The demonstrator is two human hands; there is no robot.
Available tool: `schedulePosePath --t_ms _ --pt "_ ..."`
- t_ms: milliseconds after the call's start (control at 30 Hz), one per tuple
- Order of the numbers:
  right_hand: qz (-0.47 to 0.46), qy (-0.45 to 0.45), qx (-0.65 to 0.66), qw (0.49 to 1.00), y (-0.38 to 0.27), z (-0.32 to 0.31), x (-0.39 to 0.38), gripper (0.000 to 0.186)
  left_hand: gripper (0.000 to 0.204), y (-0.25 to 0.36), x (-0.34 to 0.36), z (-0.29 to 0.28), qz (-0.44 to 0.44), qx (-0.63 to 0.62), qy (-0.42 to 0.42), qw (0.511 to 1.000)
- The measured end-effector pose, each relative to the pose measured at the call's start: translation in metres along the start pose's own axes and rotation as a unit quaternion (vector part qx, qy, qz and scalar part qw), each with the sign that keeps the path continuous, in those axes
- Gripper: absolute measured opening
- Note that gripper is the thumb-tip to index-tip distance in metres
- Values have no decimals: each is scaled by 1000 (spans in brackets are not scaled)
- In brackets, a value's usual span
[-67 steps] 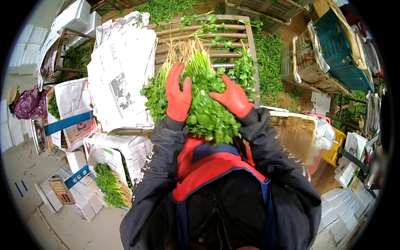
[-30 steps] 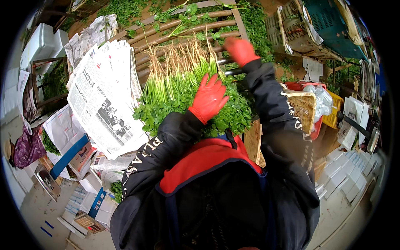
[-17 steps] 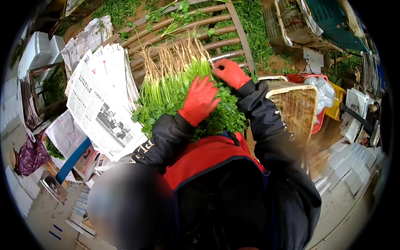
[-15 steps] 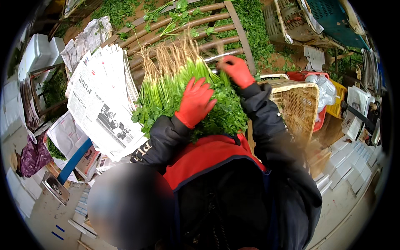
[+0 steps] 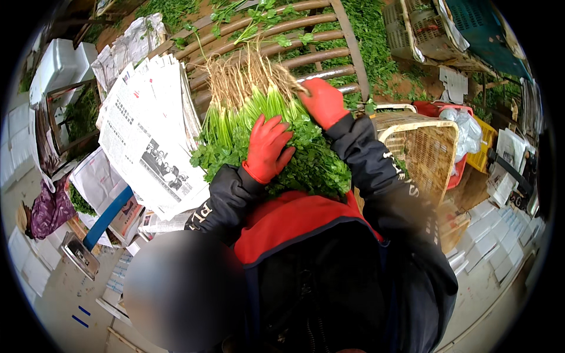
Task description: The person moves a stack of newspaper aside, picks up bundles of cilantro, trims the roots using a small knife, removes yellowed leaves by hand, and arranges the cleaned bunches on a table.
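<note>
A thick row of leafy greens (image 5: 235,154) lies in front of me, with thin green stems and tangled brown roots (image 5: 244,72) on the far side. The plants look like celery or coriander. My left hand (image 5: 268,150), in a red glove, rests on the stems and leaves with its fingers a little spread. At the right end of the row my right hand (image 5: 323,103), also red-gloved, has its fingers closed around the root ends of some greens. The fingertips of that hand are partly hidden.
A stack of newspaper sheets (image 5: 150,138) lies left of the greens. Beneath and beyond them is a slatted rack (image 5: 321,38) with loose sprigs on it. A yellowed plastic basket (image 5: 432,153) stands on the right. Cut leaves (image 5: 376,65) litter the ground beyond.
My right hand was blurred in motion by the upper right stems and is now still at the roots there. My left hand has shifted slightly left. The view has moved a little.
</note>
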State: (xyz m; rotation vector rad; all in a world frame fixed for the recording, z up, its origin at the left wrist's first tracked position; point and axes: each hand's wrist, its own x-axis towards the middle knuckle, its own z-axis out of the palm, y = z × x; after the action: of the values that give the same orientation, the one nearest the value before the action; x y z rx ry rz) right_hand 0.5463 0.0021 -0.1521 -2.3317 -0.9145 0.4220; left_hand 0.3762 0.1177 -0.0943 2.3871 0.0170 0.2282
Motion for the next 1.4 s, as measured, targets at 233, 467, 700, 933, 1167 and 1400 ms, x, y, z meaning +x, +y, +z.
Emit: schedulePosePath --t_ms 233,467,700,933,1167,1400 --pt "246 118 556 785 14 -16 -15 18 34 -4 -11 -1 -3 -20 21 1000" --pt "102 -10 142 984 4 -16 2 35 33 -3 -10 0 -5 -23 20 1000" --pt "87 -164 147 972 -13 -21 13 32 33 -3 -9 1 -6 -15 17 1000" --pt "190 -185 378 887 14 -27 5 32 33 -2 -9 -3 0 -12 19 1000" --pt "63 -229 -17 971 -29 -16 12 45 32 -3 -11 2 -6 -17 22 1000" --pt "153 -160 215 951 -9 -27 -8 44 31 -2 -13 -1 -6 -1 35 999"
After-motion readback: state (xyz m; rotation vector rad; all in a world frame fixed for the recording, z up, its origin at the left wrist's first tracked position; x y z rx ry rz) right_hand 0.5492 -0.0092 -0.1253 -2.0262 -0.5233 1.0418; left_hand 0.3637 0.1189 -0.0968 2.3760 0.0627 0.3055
